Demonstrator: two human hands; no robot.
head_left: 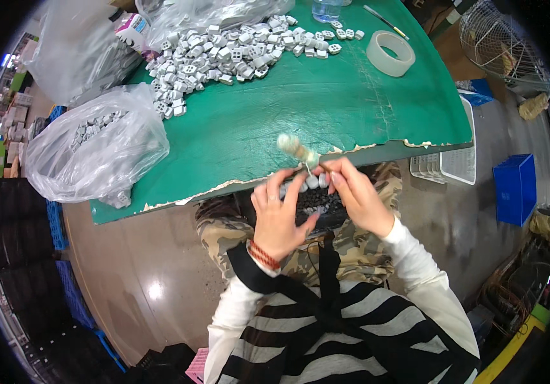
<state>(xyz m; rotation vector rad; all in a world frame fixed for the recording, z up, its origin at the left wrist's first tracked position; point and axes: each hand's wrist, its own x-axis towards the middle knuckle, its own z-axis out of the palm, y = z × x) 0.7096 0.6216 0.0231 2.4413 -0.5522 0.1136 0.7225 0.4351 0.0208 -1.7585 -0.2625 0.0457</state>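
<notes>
Pale-tipped stick (300,152) at the six-o'clock edge of the tabletop (275,115)
Fingers of the right hand (361,200) grasp it; left hand (279,219), cannot tell; gray pieces (223,57) heap toward eleven o'clock.

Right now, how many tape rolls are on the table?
1: a wide, whitish, translucent tape roll lies on the right of the green table, near a thin pen-like stick. Others might hide under the clear plastic bags.

On the green-topped table (275,109), a roll of translucent tape (383,63) lies beside a slim pen-like stick (387,23), with a clear bottle (326,10) farther left. On the right are a white basket (459,165), a blue bin (515,189) and a wire-caged fan (505,41).
</notes>
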